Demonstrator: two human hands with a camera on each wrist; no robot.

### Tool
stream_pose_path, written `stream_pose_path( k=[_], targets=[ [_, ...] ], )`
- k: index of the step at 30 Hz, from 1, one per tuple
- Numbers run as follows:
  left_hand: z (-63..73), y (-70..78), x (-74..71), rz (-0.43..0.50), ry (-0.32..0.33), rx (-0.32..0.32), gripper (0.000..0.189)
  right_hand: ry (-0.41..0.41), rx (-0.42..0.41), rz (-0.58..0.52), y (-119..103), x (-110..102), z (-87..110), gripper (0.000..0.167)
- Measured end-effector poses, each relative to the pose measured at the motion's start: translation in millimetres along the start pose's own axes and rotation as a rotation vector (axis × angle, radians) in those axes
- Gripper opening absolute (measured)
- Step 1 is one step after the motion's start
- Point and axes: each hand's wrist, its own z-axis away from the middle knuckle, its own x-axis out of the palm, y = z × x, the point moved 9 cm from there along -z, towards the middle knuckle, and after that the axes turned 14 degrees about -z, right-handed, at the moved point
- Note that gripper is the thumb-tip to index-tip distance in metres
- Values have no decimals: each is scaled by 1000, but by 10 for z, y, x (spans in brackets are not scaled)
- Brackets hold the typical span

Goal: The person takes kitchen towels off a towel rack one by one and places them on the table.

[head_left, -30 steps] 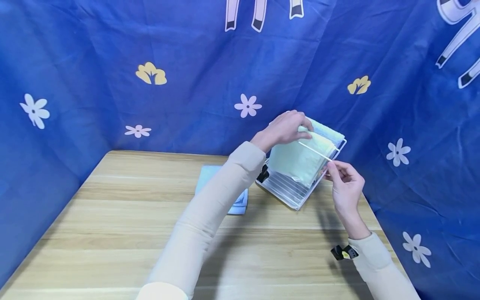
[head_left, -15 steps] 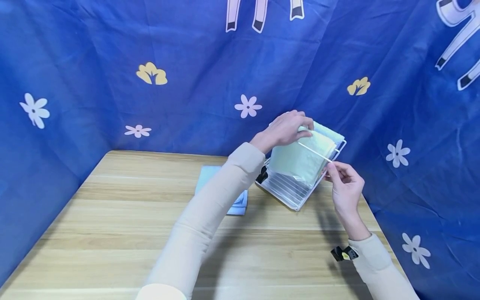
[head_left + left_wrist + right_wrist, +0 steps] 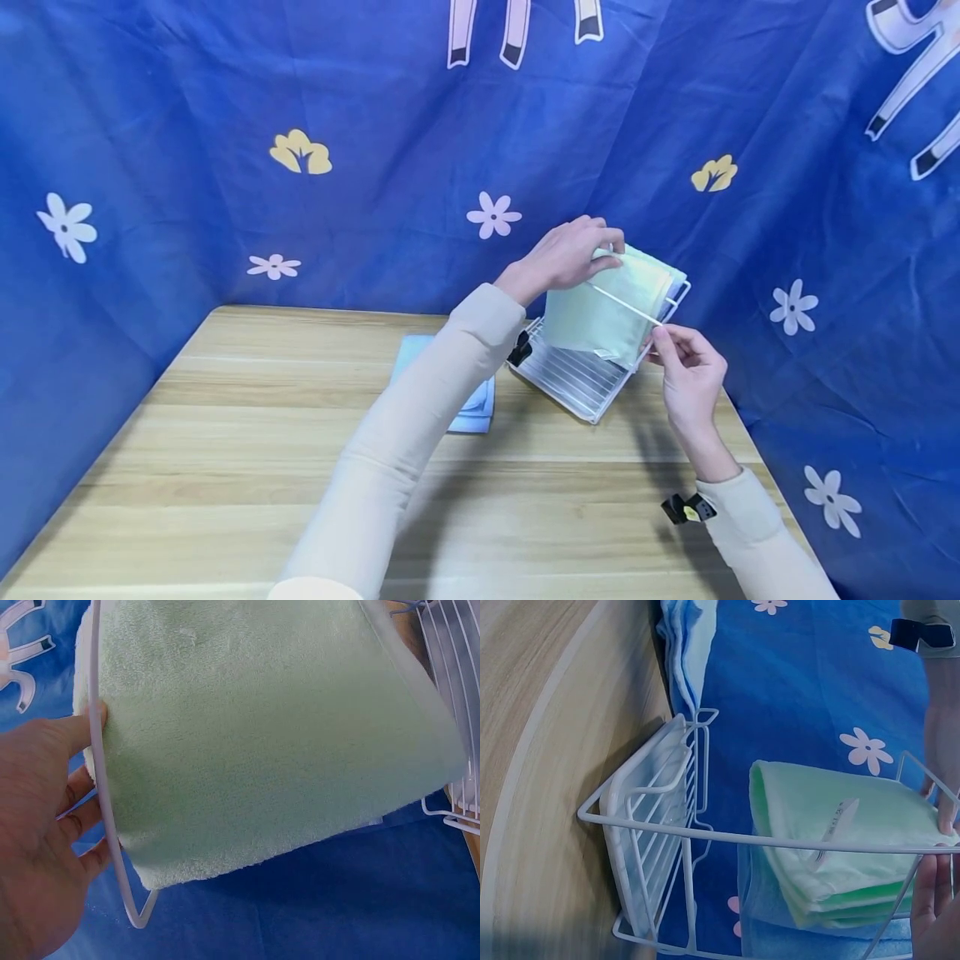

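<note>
My left hand [image 3: 573, 252] pinches the top edge of a folded light-green towel [image 3: 596, 323], thumb on its near face. In the left wrist view, a white wire bar crosses in front of the thumb. My right hand [image 3: 693, 375] pinches the wire at the right side of a white wire rack [image 3: 780, 841]. That rack stands tilted at the table's back right, with a tray-like base [image 3: 573, 377] below. Behind the green towel, a blue towel [image 3: 769, 937] shows in the right wrist view. A small white label [image 3: 832, 829] sticks out from the green towel.
On the wooden table [image 3: 262, 433], a folded blue cloth [image 3: 477, 410] lies left of the rack, partly hidden by my left forearm. A patterned blue curtain [image 3: 375, 167] hangs close behind the rack and along the right side.
The green towel has shifted slightly up and back, covering more of the blue towel behind it. Both hands keep their hold in nearly the same place.
</note>
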Motion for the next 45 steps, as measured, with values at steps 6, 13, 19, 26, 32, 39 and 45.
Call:
stream_pose_path(
  k=[6,13,19,26,32,39,45],
  targets=[
    [36,-25,-64,-1,29,-8,26,-26,1,-13,-2,21,0,8],
    [65,-17,-155,-7,56,6,26,-16,-2,-11,-11,9,3,8],
    [112,-21,-259,-3,83,10,25,-20,-8,-18,-18,4,6,10],
    [175,-44,-388,21,121,11,22,-3,10,-8,-9,-8,0,10],
    [217,-38,-532,32,166,23,20,-4,11,-12,-8,-11,-9,10],
    [253,-61,-614,19,171,18,21,-12,9,-16,-3,-2,-15,10],
    [271,-101,-724,35,187,7,21,-17,5,-24,-4,5,-17,11]
  ],
)
